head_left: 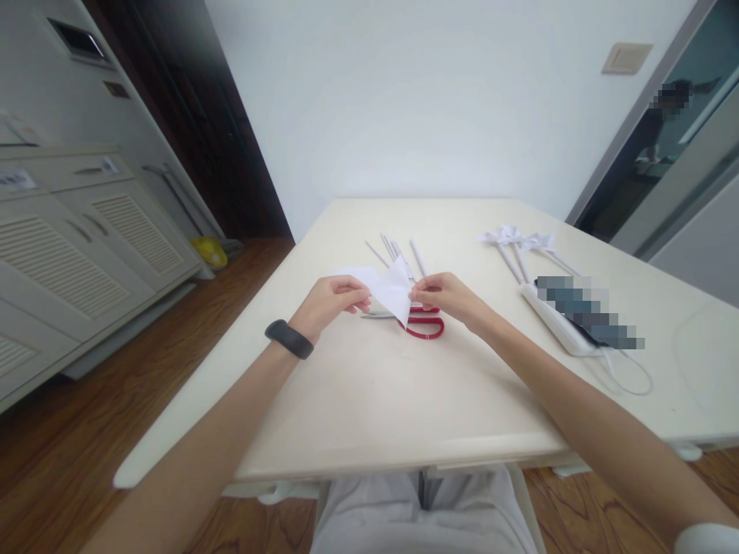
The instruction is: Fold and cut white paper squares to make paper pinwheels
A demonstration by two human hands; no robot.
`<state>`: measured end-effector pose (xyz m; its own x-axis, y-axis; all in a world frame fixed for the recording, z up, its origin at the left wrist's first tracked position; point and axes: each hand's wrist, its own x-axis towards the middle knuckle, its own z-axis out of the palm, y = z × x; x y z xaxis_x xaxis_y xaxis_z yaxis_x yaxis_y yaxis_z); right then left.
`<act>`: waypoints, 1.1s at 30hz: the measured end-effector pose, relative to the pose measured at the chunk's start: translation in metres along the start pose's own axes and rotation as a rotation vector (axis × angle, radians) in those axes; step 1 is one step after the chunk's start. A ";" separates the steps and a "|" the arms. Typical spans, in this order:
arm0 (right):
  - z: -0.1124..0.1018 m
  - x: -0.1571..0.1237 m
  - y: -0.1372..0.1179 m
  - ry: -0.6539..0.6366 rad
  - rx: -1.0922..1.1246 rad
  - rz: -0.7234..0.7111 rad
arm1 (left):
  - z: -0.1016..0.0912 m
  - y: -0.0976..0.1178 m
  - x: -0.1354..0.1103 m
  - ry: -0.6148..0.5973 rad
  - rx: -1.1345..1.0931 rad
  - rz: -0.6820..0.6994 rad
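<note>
Between my two hands a small folded piece of white paper (395,291) is held up over the table. My left hand (342,295) pinches its left edge, fingers closed. On the opposite edge, my right hand (434,292) grips it between thumb and fingers. Red-handled scissors (426,329) lie on the table just below and behind the paper, their blades pointing left and partly covered. Another white sheet (356,272) lies flat behind my left hand. Several thin white paper sticks (388,248) rest just beyond the paper.
White paper pinwheel-like shapes on sticks (513,238) lie at the right rear of the cream table (346,408). Near them are a long white case (557,323), a dark blurred-out object (589,312) and a looped cable (632,385). A person (663,115) shows through the doorway.
</note>
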<state>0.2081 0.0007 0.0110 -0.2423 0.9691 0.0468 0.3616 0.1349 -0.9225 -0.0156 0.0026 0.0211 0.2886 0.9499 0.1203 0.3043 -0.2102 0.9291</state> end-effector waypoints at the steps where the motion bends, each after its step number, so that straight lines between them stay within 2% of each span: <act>1: 0.000 0.000 0.000 -0.003 -0.003 0.003 | 0.000 0.000 0.000 0.005 -0.002 -0.001; 6: 0.001 0.000 0.001 -0.052 -0.004 0.029 | 0.000 0.001 0.000 0.004 -0.009 -0.011; 17: 0.003 0.001 0.002 -0.057 0.050 0.015 | -0.001 -0.001 0.001 -0.004 -0.022 0.008; 26: 0.003 0.002 0.005 -0.033 0.003 -0.011 | -0.001 -0.002 0.001 -0.003 -0.029 0.000; 33: 0.004 0.002 0.004 -0.079 -0.014 -0.016 | -0.003 -0.001 0.002 0.012 -0.038 -0.002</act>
<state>0.2054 0.0022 0.0053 -0.3184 0.9475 0.0310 0.3693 0.1540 -0.9165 -0.0175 0.0054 0.0214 0.2772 0.9530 0.1222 0.2702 -0.1993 0.9419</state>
